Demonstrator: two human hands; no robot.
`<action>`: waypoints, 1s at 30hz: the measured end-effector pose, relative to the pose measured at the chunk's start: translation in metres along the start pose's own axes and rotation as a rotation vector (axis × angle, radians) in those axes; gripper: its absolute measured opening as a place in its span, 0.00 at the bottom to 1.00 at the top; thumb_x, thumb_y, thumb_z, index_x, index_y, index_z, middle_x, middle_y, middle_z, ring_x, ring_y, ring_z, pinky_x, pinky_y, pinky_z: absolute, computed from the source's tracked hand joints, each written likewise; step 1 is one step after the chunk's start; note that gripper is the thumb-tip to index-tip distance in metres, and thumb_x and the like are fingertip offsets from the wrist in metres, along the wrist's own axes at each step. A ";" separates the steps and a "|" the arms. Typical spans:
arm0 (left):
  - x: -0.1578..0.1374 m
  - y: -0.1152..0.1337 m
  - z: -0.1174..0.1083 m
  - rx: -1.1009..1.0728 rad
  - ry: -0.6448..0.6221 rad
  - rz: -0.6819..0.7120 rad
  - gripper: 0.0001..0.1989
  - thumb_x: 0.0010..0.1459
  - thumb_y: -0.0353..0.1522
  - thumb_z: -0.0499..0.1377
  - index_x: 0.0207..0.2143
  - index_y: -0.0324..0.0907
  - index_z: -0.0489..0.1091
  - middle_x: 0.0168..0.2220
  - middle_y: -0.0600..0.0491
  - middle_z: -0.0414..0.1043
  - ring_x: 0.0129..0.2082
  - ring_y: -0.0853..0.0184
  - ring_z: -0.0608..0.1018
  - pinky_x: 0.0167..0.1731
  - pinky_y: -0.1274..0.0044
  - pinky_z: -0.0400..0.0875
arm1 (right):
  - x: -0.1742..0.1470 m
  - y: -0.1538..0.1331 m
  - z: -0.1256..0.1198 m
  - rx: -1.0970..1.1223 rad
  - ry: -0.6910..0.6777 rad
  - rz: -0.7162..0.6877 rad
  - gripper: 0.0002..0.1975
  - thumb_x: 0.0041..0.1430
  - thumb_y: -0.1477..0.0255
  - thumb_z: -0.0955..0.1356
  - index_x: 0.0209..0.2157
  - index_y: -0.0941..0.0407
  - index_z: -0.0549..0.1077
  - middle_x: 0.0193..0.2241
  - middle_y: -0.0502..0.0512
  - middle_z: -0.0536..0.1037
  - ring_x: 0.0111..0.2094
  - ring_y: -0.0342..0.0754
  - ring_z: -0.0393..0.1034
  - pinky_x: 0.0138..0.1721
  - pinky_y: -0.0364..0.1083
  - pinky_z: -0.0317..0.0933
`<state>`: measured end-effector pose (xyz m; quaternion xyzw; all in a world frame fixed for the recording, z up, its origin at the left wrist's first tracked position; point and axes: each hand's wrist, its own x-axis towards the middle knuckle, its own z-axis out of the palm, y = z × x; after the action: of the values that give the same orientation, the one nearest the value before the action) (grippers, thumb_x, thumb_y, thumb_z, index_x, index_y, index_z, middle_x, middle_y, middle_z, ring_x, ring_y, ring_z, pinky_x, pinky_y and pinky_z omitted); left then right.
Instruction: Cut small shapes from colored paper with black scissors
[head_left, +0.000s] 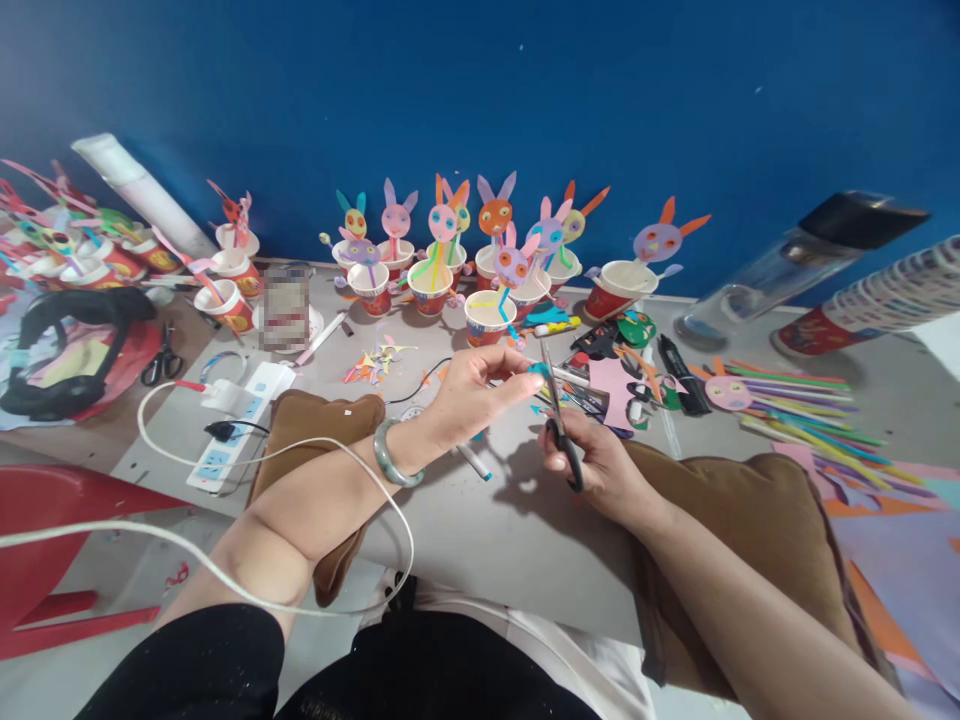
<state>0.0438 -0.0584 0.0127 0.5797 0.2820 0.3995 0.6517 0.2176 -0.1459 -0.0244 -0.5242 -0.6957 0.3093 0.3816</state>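
Note:
Between thumb and fingers, my left hand [480,392] pinches a small piece of teal paper [538,371]. My right hand [596,455] grips a pair of scissors [556,425] by the black handles, the blades pointing up and away from me. The blades stand right beside the teal paper; whether they touch it I cannot tell. A white marker with a blue end [474,462] lies on the table under my left hand. Beyond my hands are small paper scraps [379,360] and a pink paper sheet [611,393].
Paper cups with rabbit-faced figures [489,318] line the blue wall. Right stand a clear bottle [750,290], stacked cups [885,295] and colored strips [799,390]. Brown cushions [720,530] lie under both forearms. A white cable [300,605] loops across my left arm from a power strip [259,400].

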 end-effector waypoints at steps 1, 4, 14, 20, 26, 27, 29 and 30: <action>0.000 0.000 0.000 0.006 -0.007 0.000 0.10 0.47 0.35 0.67 0.26 0.38 0.71 0.24 0.57 0.68 0.25 0.76 0.67 0.30 0.79 0.64 | 0.000 0.000 0.000 0.000 -0.004 -0.003 0.34 0.53 0.36 0.62 0.21 0.54 0.66 0.21 0.51 0.69 0.26 0.47 0.62 0.32 0.48 0.58; 0.000 0.000 0.000 0.026 -0.027 0.006 0.08 0.48 0.34 0.66 0.26 0.38 0.72 0.24 0.57 0.69 0.26 0.75 0.67 0.30 0.79 0.63 | 0.000 0.000 -0.001 0.004 -0.011 -0.012 0.33 0.54 0.37 0.63 0.21 0.54 0.66 0.21 0.51 0.69 0.26 0.47 0.62 0.32 0.47 0.58; 0.000 0.002 -0.001 0.017 -0.017 -0.016 0.09 0.47 0.34 0.66 0.26 0.38 0.72 0.24 0.57 0.69 0.26 0.76 0.67 0.29 0.79 0.63 | 0.001 0.000 -0.001 -0.012 -0.002 -0.022 0.34 0.54 0.36 0.61 0.21 0.54 0.65 0.21 0.51 0.69 0.26 0.47 0.61 0.32 0.47 0.58; 0.000 0.003 -0.001 -0.001 -0.015 -0.010 0.09 0.46 0.34 0.67 0.26 0.38 0.71 0.23 0.58 0.68 0.25 0.76 0.67 0.30 0.79 0.64 | -0.001 0.000 -0.001 -0.015 -0.005 -0.009 0.34 0.54 0.36 0.61 0.21 0.54 0.66 0.21 0.52 0.70 0.26 0.47 0.62 0.32 0.48 0.58; 0.000 0.001 -0.002 -0.009 -0.005 -0.008 0.10 0.47 0.35 0.67 0.26 0.39 0.71 0.24 0.58 0.68 0.25 0.76 0.68 0.32 0.78 0.66 | 0.000 0.001 -0.001 -0.007 0.001 -0.013 0.34 0.53 0.35 0.62 0.21 0.54 0.66 0.20 0.51 0.69 0.26 0.47 0.62 0.31 0.47 0.58; 0.000 0.001 -0.002 -0.009 -0.003 -0.007 0.10 0.47 0.35 0.67 0.26 0.39 0.71 0.24 0.57 0.69 0.25 0.76 0.68 0.32 0.78 0.66 | 0.001 0.001 -0.001 -0.005 0.003 -0.009 0.34 0.53 0.36 0.62 0.21 0.54 0.66 0.21 0.52 0.69 0.26 0.47 0.62 0.31 0.47 0.58; 0.000 0.001 -0.002 -0.011 0.002 -0.002 0.09 0.48 0.35 0.67 0.26 0.39 0.71 0.24 0.57 0.69 0.25 0.76 0.68 0.32 0.78 0.66 | 0.001 0.000 -0.001 -0.002 0.004 -0.001 0.34 0.53 0.36 0.63 0.21 0.54 0.66 0.21 0.52 0.69 0.26 0.48 0.63 0.32 0.48 0.58; 0.000 0.001 -0.002 -0.012 0.004 -0.001 0.09 0.48 0.34 0.67 0.26 0.39 0.71 0.24 0.57 0.69 0.25 0.76 0.68 0.32 0.78 0.66 | 0.001 0.000 -0.001 0.000 0.003 0.003 0.34 0.53 0.36 0.63 0.21 0.54 0.66 0.21 0.52 0.69 0.27 0.48 0.63 0.32 0.48 0.58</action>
<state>0.0418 -0.0571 0.0130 0.5748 0.2813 0.4021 0.6548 0.2184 -0.1450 -0.0237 -0.5256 -0.6944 0.3089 0.3821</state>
